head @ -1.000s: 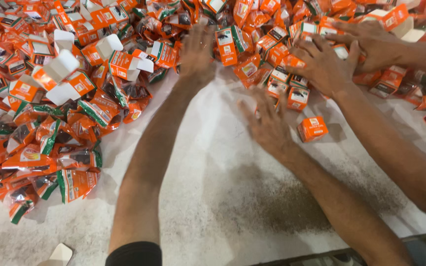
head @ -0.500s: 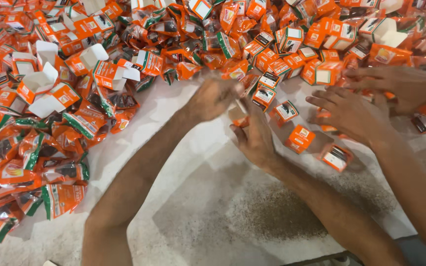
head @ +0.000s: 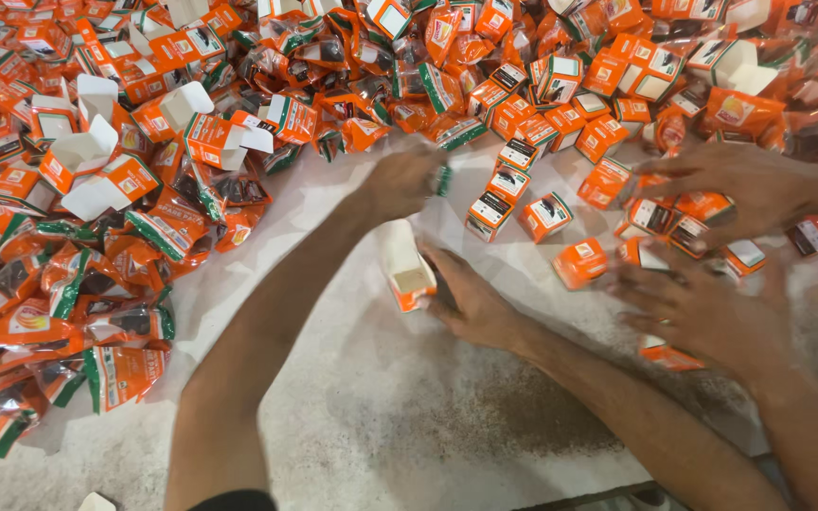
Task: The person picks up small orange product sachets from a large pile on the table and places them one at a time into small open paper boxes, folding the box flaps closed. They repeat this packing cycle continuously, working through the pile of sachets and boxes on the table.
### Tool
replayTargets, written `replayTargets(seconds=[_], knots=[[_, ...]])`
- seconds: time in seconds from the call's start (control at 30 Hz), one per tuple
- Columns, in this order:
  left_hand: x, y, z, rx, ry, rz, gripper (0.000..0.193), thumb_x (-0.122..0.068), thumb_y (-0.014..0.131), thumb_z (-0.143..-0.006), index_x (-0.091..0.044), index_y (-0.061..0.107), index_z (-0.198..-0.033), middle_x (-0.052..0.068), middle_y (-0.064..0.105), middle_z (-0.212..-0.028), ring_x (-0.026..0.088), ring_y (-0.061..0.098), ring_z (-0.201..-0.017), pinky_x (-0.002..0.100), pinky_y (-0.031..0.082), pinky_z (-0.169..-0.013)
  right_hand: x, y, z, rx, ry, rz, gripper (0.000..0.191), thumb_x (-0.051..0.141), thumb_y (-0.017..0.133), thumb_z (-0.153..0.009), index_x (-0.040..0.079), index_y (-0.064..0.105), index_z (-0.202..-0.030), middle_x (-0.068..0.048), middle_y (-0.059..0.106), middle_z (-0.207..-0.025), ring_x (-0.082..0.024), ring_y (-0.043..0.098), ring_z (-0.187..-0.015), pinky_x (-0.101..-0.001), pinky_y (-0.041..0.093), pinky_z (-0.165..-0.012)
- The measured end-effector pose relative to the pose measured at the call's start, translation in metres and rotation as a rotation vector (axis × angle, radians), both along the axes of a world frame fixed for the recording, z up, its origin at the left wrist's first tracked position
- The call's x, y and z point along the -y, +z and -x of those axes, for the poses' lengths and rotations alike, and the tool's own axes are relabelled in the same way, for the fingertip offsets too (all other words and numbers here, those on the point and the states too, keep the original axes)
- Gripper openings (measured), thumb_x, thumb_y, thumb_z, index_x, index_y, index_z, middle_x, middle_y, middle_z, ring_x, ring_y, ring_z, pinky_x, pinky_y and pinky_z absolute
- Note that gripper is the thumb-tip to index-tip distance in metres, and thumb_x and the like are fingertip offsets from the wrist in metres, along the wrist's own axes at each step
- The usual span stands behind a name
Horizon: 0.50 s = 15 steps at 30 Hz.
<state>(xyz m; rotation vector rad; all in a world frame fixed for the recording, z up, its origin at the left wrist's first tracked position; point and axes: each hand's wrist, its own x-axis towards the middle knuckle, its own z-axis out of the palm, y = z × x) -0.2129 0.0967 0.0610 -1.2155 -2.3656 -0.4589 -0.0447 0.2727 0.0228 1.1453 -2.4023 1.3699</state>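
My right hand [head: 471, 303] holds a small orange carton [head: 407, 273] low over the white table [head: 409, 416]. The carton's end is open and its white flap stands up. My left hand [head: 400, 180] reaches to the near edge of the heap. Its fingers are closed around a small orange sachet with a green edge [head: 441, 180]. Closed orange cartons [head: 546, 216] lie just right of both hands.
A deep heap of orange sachets [head: 106, 312] and open cartons [head: 82, 156] covers the left and far side. Another person's two hands [head: 740, 185] [head: 702, 312] spread over loose cartons at the right. Dark powder [head: 485, 426] dusts the table near me.
My left hand left the carton and moved up to the heap. My right hand now holds the carton alone, lower and closer. The other person's hands shifted over the cartons.
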Motion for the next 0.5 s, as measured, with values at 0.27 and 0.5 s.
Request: replayTargets(seconds=[0.27,0.5], knots=[[0.073,0.017,-0.173,-0.231,0.091,-0.557,0.047,0.012,0.071,-0.082,0.000,0.052,-0.124,0.020,0.064,-0.121,0.040,0.068,-0.108,0.043,0.057,-0.090,0.010,0.003,0.005,0.063,-0.148,0.020,0.062,0.020,0.091,-0.072,0.001,0.063,-0.124,-0.017,0.069,-0.109,-0.037,0.067,-0.100,-0.0442,0.053,-0.086],[0.065,-0.006,-0.194,-0.124,0.080,-0.143,0.054,-0.007,0.079,-0.077,-0.003,0.064,-0.128,0.015,0.062,-0.129,0.044,0.044,-0.144,0.069,0.030,-0.120,0.019,0.010,-0.002,0.063,-0.110,0.010,0.056,0.018,0.090,-0.073,0.003,0.066,-0.122,-0.015,0.067,-0.103,-0.036,0.068,-0.097,-0.0438,0.053,-0.083]])
